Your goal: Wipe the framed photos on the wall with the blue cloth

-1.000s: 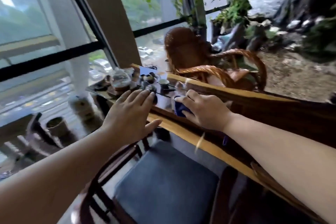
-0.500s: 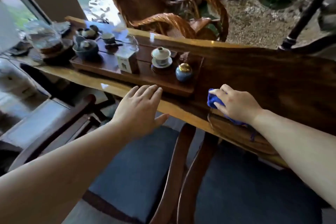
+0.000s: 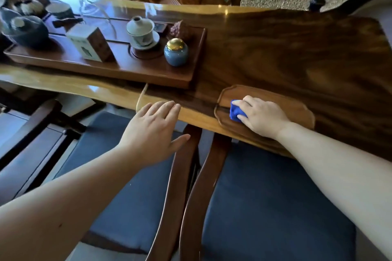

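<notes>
I see my right hand [image 3: 262, 115] closed around the blue cloth [image 3: 237, 113], pressing it onto a small tray [image 3: 297, 108] at the table's [image 3: 297, 48] near edge. My left hand [image 3: 151, 131] hovers flat, fingers together, thumb out, above the chair [image 3: 118, 176], holding nothing.

Right hand [image 3: 262, 115] closed over blue cloth [image 3: 237, 112] on small tray [image 3: 297, 108] at table [image 3: 297, 53] near edge, left hand [image 3: 153, 131] flat, fingers spread, left of tray, tea tray [image 3: 127, 68] farther left
</notes>
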A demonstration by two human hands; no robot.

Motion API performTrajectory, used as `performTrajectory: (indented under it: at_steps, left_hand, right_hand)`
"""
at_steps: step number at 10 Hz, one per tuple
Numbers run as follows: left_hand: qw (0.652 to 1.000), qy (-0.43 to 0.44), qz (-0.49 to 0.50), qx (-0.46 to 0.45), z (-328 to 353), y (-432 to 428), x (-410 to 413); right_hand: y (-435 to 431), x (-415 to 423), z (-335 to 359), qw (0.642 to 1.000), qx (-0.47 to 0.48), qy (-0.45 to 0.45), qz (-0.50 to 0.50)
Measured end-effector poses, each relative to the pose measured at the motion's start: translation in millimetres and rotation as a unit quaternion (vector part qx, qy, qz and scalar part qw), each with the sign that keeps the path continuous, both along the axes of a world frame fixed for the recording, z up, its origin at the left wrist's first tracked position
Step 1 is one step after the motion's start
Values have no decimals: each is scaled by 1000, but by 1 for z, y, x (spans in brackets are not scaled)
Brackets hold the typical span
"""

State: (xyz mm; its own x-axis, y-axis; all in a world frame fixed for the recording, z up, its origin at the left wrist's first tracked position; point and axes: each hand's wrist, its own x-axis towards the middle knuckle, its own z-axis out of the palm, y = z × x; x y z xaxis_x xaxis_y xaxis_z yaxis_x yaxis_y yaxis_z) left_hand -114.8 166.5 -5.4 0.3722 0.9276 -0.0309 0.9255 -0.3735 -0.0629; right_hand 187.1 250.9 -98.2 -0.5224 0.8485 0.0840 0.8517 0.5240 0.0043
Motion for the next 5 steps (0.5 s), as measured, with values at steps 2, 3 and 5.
performTrajectory:
  at_steps: [2, 3, 5]
  left_hand:
    - [1000, -2, -1, -10, -5, 0, 5]
    - [1000, 2, 9, -14, -4, -6, 2]
    - [999, 21, 46, -14, 19, -30, -23]
  right_hand:
    - [-5, 6, -8, 998, -57, -21, -33]
    - [-4, 5, -5, 990, -124, -44, -58]
    - [-7, -14, 33, 977, -163, -129, -55]
